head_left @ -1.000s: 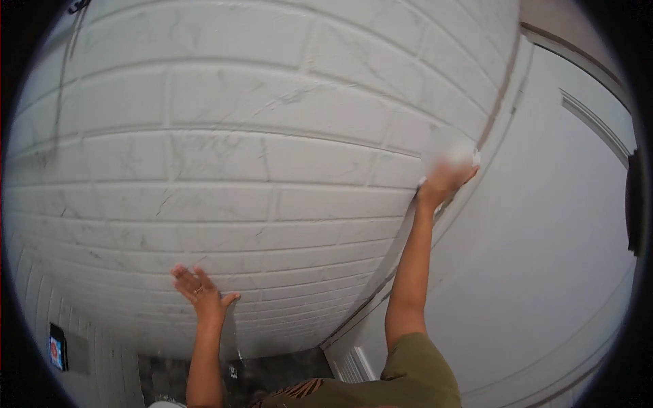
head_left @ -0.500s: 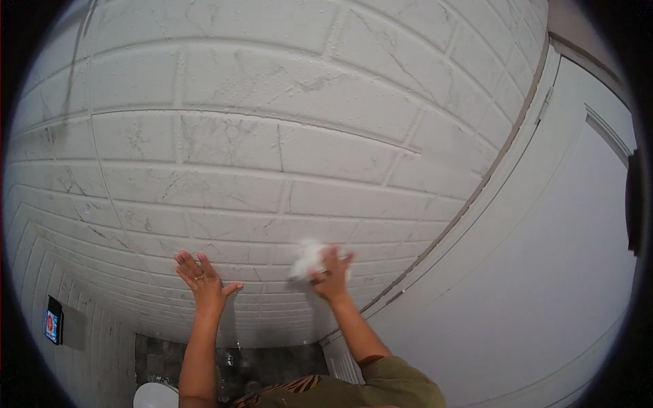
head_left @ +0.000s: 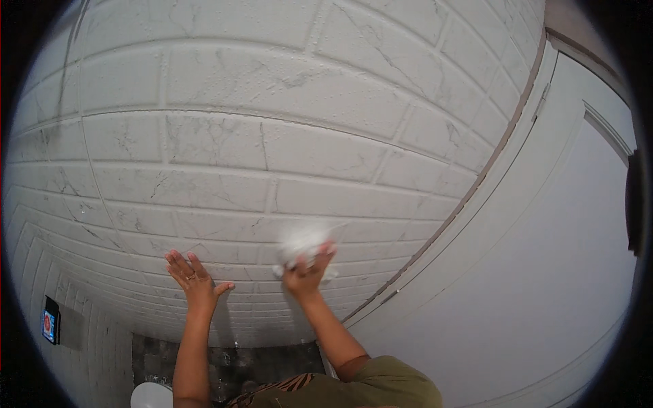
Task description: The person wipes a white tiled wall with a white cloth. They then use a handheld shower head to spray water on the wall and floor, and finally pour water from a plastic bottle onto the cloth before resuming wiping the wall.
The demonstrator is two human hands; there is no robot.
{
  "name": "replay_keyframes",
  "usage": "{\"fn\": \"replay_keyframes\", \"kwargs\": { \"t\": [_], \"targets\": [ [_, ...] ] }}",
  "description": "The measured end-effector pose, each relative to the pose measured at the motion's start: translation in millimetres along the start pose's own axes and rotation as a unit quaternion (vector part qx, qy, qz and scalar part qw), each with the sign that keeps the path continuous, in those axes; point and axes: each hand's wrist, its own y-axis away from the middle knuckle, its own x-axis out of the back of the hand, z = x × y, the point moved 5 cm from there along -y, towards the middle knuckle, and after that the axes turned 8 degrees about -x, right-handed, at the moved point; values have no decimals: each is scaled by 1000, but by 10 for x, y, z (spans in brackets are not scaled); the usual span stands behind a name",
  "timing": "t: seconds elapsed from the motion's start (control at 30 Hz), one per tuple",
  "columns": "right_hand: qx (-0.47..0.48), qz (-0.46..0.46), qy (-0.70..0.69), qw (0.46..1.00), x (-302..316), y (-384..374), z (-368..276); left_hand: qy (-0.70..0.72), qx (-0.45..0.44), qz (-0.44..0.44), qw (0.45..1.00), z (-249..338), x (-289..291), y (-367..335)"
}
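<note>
In front of me rises a white wall (head_left: 320, 160) of brick-pattern tiles with grey veins, dotted with droplets in its upper part. My right hand (head_left: 309, 270) presses a white cloth (head_left: 304, 238) against the lower wall; the cloth is smeared by motion, and its exact kind is hard to make out. Left of it, my left hand (head_left: 195, 280) lies with fingers spread close to the tiles, a ring on one finger, holding nothing. Whether that palm touches the wall I cannot tell.
A white door (head_left: 517, 272) in its frame stands to the right. On the left wall hangs a small dark device with a lit screen (head_left: 49, 323). Below are a dark tiled floor (head_left: 272, 364) and a rounded white object (head_left: 151, 396) at lower left.
My right hand has shifted left and slightly up with the cloth along the wall. My left hand keeps its pose; the whole view has shifted a little.
</note>
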Motion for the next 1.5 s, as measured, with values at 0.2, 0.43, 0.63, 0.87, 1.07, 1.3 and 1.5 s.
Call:
{"fn": "replay_keyframes", "kwargs": {
  "t": [0.2,0.43,0.63,0.87,1.07,1.3,1.5],
  "targets": [
    [-31,-4,-23,999,187,467,635,-21,7,11,1000,-74,28,54],
    [-242,265,-89,929,1121,-1718,1234,-15,-6,14,1000,41,-21,-34],
    [11,137,27,990,871,-2432,367,-34,-23,24,999,-76,40,22],
    [-191,289,-52,937,1190,-1924,1436,-32,-36,19,999,17,59,-37],
    [-401,299,28,865,1028,-397,2124,-23,-27,26,999,25,70,-12],
    [-342,261,-27,902,764,-847,1140,-17,-25,26,999,-59,25,34],
    [89,36,-17,995,201,-541,-141,-12,-32,25,999,-14,1,-22]
  ]
}}
